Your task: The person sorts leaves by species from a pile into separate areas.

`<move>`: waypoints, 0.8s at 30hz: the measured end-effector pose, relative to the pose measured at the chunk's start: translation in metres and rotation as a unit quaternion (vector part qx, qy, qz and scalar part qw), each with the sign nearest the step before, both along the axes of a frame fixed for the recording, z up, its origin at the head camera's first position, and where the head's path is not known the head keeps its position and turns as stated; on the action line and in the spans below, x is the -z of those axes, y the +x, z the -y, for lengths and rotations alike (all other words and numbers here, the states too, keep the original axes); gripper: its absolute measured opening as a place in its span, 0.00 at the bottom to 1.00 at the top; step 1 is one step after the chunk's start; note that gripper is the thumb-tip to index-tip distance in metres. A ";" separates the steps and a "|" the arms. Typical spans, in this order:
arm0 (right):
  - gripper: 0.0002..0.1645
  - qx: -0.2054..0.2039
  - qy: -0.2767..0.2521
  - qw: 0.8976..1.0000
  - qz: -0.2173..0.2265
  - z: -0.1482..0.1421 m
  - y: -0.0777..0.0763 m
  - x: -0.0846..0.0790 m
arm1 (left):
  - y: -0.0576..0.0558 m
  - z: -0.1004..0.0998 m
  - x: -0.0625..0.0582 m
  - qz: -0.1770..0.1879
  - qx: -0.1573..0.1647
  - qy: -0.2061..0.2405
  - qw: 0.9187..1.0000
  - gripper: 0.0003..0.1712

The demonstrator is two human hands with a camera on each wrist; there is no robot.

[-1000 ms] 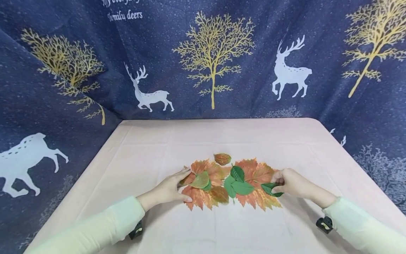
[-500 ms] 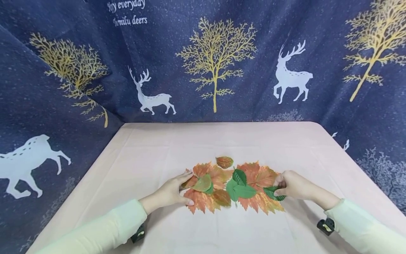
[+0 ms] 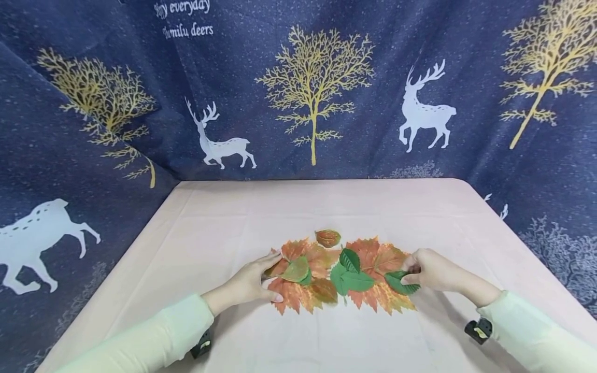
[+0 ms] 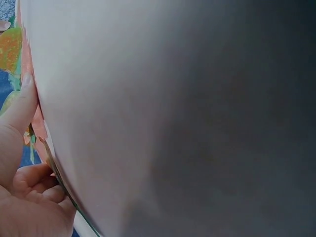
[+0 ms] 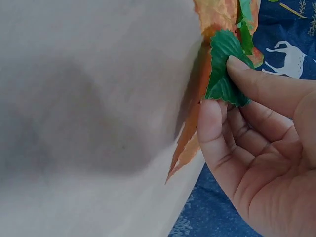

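Observation:
In the head view, my right hand (image 3: 431, 269) pinches a dark green serrated leaf (image 3: 402, 283) between thumb and fingers, over the right edge of an orange maple-like leaf (image 3: 370, 253). The right wrist view shows the thumb on top of this green leaf (image 5: 223, 64). My left hand (image 3: 249, 282) rests at the left edge of the leaf arrangement, fingers and thumb spread apart, thumb tip on a lower orange leaf (image 3: 295, 296). Beside it, a yellow-green leaf (image 3: 296, 269) lies on top. Several green leaves (image 3: 358, 282) overlap in the middle.
A small brown-red leaf (image 3: 328, 238) lies apart, behind the group. Pale cloth covers the table (image 3: 224, 207). A dark blue curtain (image 3: 280, 145) with deer and trees hangs behind it. Black wrist devices (image 3: 479, 330) show below the sleeves.
The head view has shifted slightly. My right hand keeps its pinch on the green leaf, which now lies a little flatter over the orange one. My left hand stays at the left edge.

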State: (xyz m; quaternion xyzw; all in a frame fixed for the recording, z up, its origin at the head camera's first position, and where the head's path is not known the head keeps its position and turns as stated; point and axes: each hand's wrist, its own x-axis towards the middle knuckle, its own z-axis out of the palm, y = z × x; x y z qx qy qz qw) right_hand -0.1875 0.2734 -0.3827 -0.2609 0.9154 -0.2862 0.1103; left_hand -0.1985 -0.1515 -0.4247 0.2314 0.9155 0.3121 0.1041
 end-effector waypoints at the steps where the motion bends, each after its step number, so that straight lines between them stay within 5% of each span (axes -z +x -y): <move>1: 0.11 0.001 0.001 1.000 -0.001 0.000 0.000 -0.001 | 0.000 0.000 0.000 0.001 -0.001 0.000 1.000 0.56; 24: 0.04 0.038 0.003 0.999 0.001 -0.005 -0.004 -0.007 | 0.000 -0.004 -0.008 -0.015 0.004 -0.030 0.999 0.56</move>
